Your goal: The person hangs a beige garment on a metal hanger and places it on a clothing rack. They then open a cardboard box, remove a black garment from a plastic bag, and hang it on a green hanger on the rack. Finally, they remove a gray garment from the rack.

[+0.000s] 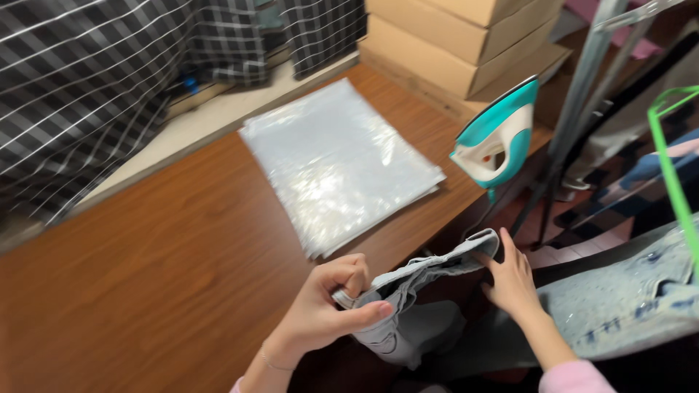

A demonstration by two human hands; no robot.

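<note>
Pale grey-blue denim, a folded garment (408, 306), is held at the near edge of the wooden table (167, 247), partly over the tabletop and partly hanging below it toward the person's lap. Left hand (328, 306): fingers curled tight, thumb pressed across the front, pinching one end of the upper folded edge. Right hand (513, 280): fingers flexed around the other end of that edge, near the table's corner; the grip looks firm, though the fingertips are hidden behind the cloth. The edge runs between the two hands, rising slightly toward the right hand. A thin bracelet shows on the left wrist; pink cuffs show at both forearms.

Further back on the table lies a flat stack of clear plastic bags (338, 164), set at an angle, well apart from both hands. At the far right edge of the table stands a teal and white iron (499, 138), upright on its heel. Behind it, stacked cardboard boxes (466, 40). Black-and-white checked fabric (87, 80) hangs along the far left side. To the right of the table: a metal rack (582, 94), a green hanger (673, 160), and light-wash jeans (626, 298) just beside the right forearm.
</note>
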